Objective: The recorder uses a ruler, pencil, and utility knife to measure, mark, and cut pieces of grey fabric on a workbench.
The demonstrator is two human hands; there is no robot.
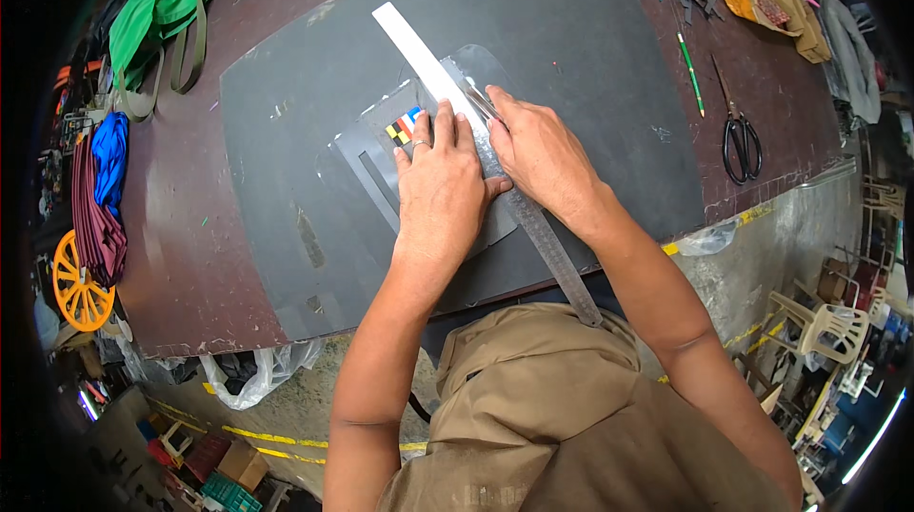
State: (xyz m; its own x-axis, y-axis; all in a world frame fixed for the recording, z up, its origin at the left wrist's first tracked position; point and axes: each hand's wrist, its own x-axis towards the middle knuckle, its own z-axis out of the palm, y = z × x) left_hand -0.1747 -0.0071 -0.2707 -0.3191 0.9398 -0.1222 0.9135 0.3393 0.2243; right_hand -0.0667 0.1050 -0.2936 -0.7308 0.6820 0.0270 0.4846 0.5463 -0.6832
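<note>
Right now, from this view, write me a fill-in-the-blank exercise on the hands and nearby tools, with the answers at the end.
1. A slim metal tool is held in the ____ hand.
2. The left hand rests against a long, straight metal ____.
3. The scissors have ____ handles.
4. The pencil beside them is ____.

Missing words: right; ruler; black; green.

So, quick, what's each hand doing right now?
Left hand: open, spread out, resting partly on the metal ruler.
Right hand: closed around a slim metallic tool, probably a knife, beside the ruler.
</note>
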